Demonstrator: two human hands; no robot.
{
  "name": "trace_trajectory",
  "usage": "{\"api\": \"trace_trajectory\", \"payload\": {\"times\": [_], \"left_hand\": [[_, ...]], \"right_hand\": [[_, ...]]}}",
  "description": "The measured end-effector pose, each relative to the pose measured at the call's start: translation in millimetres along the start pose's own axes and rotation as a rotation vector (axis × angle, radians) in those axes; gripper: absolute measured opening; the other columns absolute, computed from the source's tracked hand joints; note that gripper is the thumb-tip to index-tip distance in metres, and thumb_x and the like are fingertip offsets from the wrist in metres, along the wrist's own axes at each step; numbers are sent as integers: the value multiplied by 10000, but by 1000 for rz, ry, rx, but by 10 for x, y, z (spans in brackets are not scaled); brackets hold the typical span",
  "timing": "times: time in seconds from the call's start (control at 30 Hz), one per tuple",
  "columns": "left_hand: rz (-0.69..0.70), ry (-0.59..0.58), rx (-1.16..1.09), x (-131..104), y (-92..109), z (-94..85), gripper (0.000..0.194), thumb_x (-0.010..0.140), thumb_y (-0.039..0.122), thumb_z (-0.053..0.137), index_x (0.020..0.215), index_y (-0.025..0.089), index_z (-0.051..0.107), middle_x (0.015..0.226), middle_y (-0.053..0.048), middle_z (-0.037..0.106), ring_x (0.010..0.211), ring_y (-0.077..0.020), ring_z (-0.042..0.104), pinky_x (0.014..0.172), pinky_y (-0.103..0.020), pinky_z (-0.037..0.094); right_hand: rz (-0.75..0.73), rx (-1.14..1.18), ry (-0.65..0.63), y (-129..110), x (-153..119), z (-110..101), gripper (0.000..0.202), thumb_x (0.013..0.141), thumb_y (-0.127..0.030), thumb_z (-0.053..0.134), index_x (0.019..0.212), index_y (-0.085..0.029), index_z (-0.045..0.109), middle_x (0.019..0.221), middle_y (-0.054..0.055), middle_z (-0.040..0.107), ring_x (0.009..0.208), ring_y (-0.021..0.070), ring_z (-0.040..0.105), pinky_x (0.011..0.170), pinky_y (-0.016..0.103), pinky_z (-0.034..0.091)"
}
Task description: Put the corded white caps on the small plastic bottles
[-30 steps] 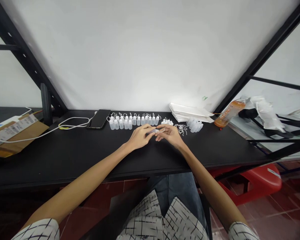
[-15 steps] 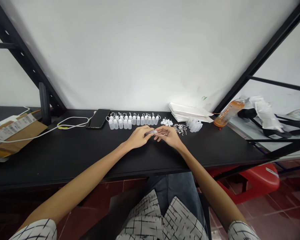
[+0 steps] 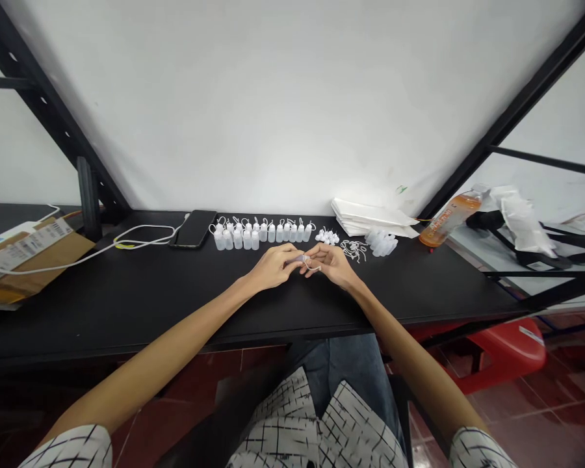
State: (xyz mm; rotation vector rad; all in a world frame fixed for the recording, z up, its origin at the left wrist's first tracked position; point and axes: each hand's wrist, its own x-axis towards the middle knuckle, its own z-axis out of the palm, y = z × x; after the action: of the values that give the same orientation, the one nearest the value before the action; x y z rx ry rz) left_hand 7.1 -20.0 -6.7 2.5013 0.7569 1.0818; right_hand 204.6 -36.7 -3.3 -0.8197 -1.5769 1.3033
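Observation:
Over the middle of the black table, my left hand [image 3: 274,266] is closed round a small translucent bottle [image 3: 296,259] lying sideways. My right hand [image 3: 330,264] pinches the bottle's top end, where a white cord [image 3: 314,267] hangs in a curve. Behind my hands stand several small white bottles [image 3: 247,239] with cord loops on top. Small white caps [image 3: 327,236] lie in a heap behind my right hand, beside a tangle of short white cords [image 3: 353,249]. Several translucent bottles without visible cords [image 3: 381,243] lie further right.
A black phone [image 3: 194,229] with a white cable lies left of the bottles, and a cardboard package [image 3: 39,253] at the far left. White papers [image 3: 370,218] and an orange drink bottle [image 3: 449,218] are at the back right.
The white cord at the bottle's top now hangs lower and more curved. My fingers have shifted slightly around the bottle's top. The whole view has moved a little.

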Motion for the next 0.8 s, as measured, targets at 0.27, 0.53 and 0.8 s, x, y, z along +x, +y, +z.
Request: {"api": "trace_trajectory", "payload": {"times": [0.27, 0.53, 0.8], "left_hand": [[82, -15, 106, -21, 21, 6, 224, 936, 193, 487, 1040, 136, 677, 936, -83, 635, 783, -151, 602, 696, -270, 493], [193, 86, 185, -12, 19, 36, 234, 928, 151, 477, 1060, 103, 664, 925, -109, 651, 815, -172, 608, 703, -288, 511], [47, 128, 82, 61, -28, 8, 195, 881, 181, 582, 1035, 144, 696, 965, -77, 677, 728, -138, 618, 630, -256, 507]], "right_hand": [[33, 19, 25, 15, -1, 6, 333, 692, -382, 800, 811, -138, 607, 707, 45, 698, 653, 185, 700, 641, 338, 591], [33, 60, 59, -30, -10, 25, 300, 674, -329, 818, 790, -135, 619, 712, 44, 706, 671, 201, 715, 675, 352, 598], [-5, 50, 112, -57, 32, 35, 321, 693, -370, 797, 877, -144, 664, 749, 50, 711, 691, 201, 711, 676, 364, 607]]}}
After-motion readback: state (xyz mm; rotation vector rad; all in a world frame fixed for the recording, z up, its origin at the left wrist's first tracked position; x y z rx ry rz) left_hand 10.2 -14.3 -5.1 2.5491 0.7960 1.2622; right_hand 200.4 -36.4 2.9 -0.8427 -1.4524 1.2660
